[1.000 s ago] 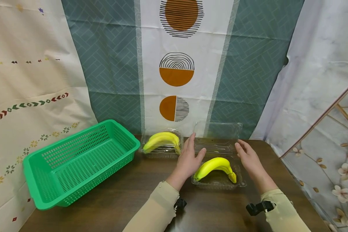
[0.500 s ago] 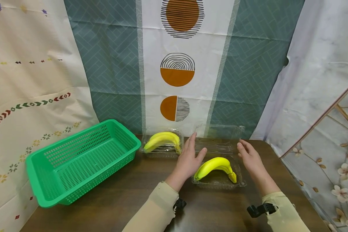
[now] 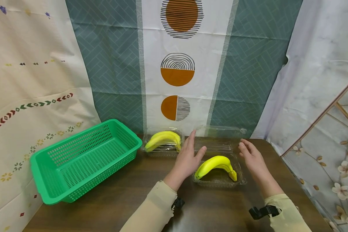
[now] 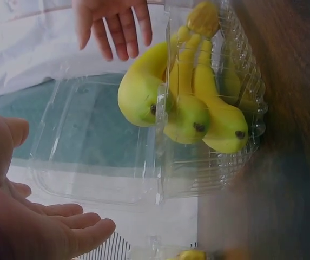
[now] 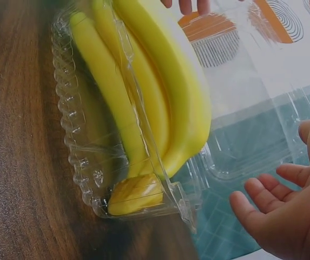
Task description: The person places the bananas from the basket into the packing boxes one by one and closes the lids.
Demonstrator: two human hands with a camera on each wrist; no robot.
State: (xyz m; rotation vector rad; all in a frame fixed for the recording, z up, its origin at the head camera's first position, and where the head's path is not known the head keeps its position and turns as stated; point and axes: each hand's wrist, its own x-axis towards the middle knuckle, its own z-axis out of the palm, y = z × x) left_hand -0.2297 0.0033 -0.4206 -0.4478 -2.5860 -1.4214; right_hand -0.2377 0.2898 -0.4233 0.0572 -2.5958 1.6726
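A bunch of yellow bananas [image 3: 216,166] lies in the base of a clear plastic clamshell box [image 3: 220,183]. Its lid [image 4: 95,141] stands raised at the back, near the curtain. To the left of the box, my left hand [image 3: 188,158] has its fingers extended and thumb apart, with nothing in it. My right hand [image 3: 253,158] is at the lid's right side, fingers loosely bent and holding nothing. Both palms face the box in the wrist views, the right hand [image 5: 290,211] appearing a little apart from the lid. Whether any fingertip touches the plastic is unclear.
Behind my left hand, a second clear box [image 3: 178,130] holds another banana bunch [image 3: 162,138]. A green perforated basket [image 3: 84,183] stands at the left of the brown wooden table [image 3: 208,212]. Patterned curtains [image 3: 113,64] hang behind the table's back edge.
The raised lid's upper edge has sunk slightly. My right hand has shifted a little to the right, while the left hand stays nearly still. The head view has turned slightly left.
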